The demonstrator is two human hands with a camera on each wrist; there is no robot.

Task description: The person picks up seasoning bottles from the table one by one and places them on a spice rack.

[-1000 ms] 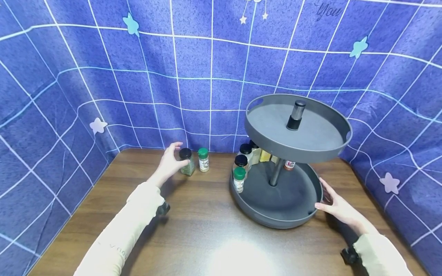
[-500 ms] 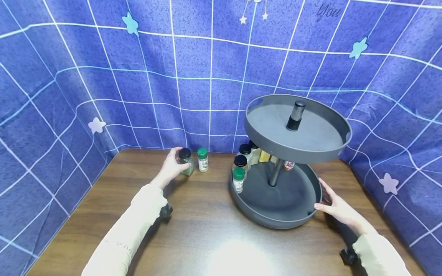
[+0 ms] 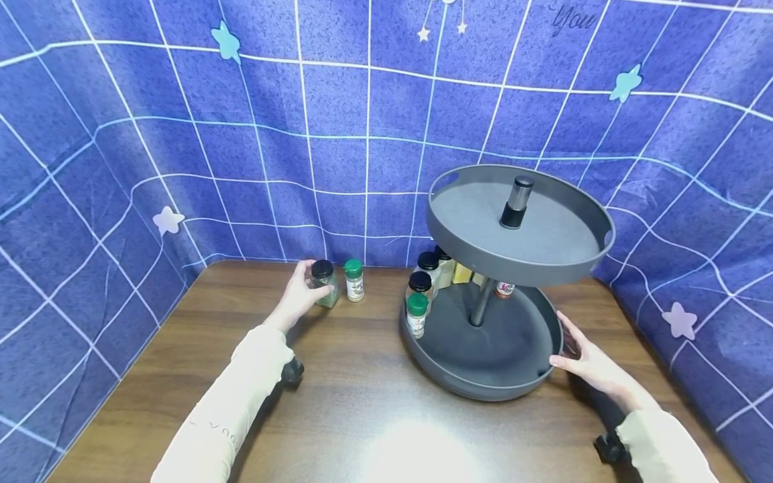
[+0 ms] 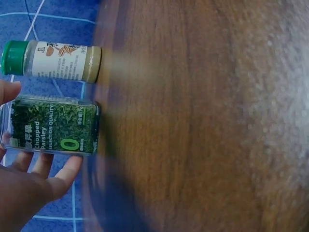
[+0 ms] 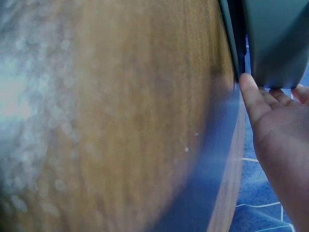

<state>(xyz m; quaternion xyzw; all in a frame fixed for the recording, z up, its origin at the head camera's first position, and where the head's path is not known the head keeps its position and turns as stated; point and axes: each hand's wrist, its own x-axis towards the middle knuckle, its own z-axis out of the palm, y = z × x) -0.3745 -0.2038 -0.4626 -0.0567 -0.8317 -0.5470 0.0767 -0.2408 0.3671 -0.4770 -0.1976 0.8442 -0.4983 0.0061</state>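
At the back left of the table, my left hand (image 3: 300, 295) holds a clear jar of chopped parsley (image 4: 53, 125) with a black lid. My thumb lies on one side and my fingers on the other. The jar stands upright. Just right of it is a spice bottle (image 3: 354, 282) with a green cap and tan contents. My right hand (image 3: 594, 365) rests against the outer right side of a grey two-tier round rack (image 3: 480, 386), fingers spread along its lower tray. In the right wrist view, the fingers (image 5: 263, 104) look fairly straight and touch the grey wall.
Along the left and back of the lower tray stand several seasoning containers, among them a green-capped bottle (image 3: 417, 316) and a black-lidded jar (image 3: 420, 285). The upper tray (image 3: 483, 208) overhangs them. A blue gridded cloth (image 3: 272, 168) hangs behind the wooden table (image 3: 338, 402).
My left hand has moved slightly right and its fingers have come in around the parsley jar. My right hand and the rack stay where they were.
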